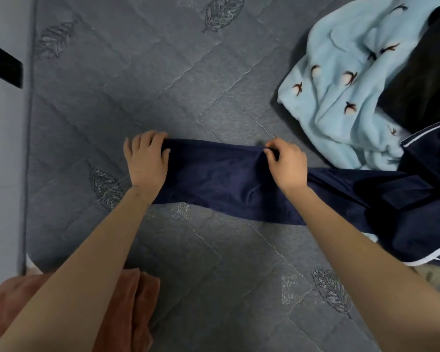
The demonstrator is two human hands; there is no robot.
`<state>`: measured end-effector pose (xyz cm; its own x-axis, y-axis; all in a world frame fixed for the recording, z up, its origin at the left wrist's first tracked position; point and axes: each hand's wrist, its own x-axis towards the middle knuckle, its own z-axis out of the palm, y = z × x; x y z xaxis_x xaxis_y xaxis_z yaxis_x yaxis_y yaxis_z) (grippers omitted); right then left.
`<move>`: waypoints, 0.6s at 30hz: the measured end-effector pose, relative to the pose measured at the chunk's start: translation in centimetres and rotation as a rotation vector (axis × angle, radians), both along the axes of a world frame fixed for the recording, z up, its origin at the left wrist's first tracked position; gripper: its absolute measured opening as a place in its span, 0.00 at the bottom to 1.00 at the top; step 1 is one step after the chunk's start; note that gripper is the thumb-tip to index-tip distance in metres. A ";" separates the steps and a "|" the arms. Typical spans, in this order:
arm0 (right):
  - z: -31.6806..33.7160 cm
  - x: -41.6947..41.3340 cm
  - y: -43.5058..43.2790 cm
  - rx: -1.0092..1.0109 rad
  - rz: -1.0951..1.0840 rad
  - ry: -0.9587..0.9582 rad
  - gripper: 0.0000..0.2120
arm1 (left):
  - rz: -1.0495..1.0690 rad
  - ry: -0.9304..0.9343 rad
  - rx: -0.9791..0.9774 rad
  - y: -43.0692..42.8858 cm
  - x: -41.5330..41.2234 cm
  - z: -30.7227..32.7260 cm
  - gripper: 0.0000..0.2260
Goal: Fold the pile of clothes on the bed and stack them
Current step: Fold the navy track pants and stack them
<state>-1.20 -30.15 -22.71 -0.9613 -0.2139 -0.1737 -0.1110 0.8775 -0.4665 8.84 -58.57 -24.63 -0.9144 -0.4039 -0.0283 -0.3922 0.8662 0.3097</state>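
Note:
A navy blue garment [221, 179] lies stretched across the grey quilted bed [137, 85]; its right part, with white piping, bunches up at the right edge. My left hand [146, 161] grips the garment's left end, fingers curled over its far corner. My right hand [286, 162] pinches the far edge near the middle. A light blue garment with bird prints [341, 80] lies crumpled at the back right, with a black garment [422, 80] on it.
A folded rust-orange cloth [127, 308] sits at the near left under my left forearm. A pale wall with a dark rectangular plate [4, 64] runs along the bed's left edge.

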 end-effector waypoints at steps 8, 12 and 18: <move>-0.1 1.8 0.5 0.068 0.092 0.087 0.20 | -0.353 -0.023 -0.021 5.5 0.6 -0.5 0.22; 0.0 3.2 2.4 0.142 0.138 0.041 0.25 | -0.438 -0.057 -0.019 9.4 0.8 -0.4 0.23; 1.2 3.2 8.2 0.181 0.110 0.102 0.27 | -0.494 -0.091 0.064 15.5 -0.8 -0.3 0.24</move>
